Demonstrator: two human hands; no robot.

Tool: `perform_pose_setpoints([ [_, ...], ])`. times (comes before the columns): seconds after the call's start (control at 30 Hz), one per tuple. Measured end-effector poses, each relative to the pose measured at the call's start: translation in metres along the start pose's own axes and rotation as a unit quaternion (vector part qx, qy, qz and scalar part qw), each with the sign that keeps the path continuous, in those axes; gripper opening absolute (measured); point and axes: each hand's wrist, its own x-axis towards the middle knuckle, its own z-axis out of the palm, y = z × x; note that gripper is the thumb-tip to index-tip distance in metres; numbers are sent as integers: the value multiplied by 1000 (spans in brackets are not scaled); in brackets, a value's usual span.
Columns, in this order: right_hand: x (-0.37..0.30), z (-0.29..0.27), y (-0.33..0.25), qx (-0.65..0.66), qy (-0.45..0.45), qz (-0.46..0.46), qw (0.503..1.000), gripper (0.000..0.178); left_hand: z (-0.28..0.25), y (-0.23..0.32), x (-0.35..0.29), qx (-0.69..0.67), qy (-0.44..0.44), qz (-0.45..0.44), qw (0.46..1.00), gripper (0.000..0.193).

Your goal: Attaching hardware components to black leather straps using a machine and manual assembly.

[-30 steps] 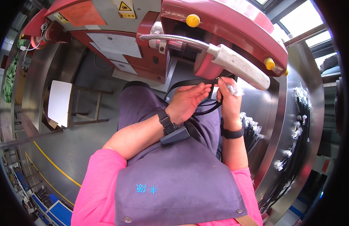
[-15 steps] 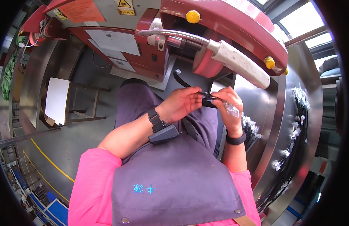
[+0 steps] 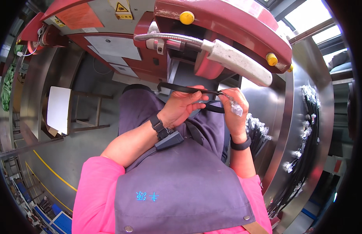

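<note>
A narrow black strap [image 3: 175,87], belt-like, runs across between my hands above my lap. My left hand [image 3: 179,107] pinches it along its length, thumb on the near side, and its free end sticks out to the left. My right hand [image 3: 236,117] grips the strap's other end, where crumpled clear plastic [image 3: 236,108] is wrapped around it. Whatever sits under the plastic cannot be made out. A further black section of strap [image 3: 215,108] shows lower down between the hands.
A red machine [image 3: 227,23] with a pale handle [image 3: 239,62] and a pink wheel [image 3: 209,66] stands just ahead. On the right, a metal trough [image 3: 284,128] holds several black straps [image 3: 296,179] with plastic-wrapped ends. A white-topped stool [image 3: 58,109] stands left.
The strap has swung from hanging upward to lying nearly level, its free end now further left. My left hand has slid along it, and the view has shifted slightly.
</note>
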Motion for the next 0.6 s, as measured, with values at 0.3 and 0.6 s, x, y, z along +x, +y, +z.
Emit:
perform_pose_setpoints([
  [0.3,0,15,8,129,32,221,966,11,0,-2,5,-33,35,-13,999,20],
  [0.6,16,25,3,223,58,287,930,12,7,-3,9,-58,73,-1,996,17],
])
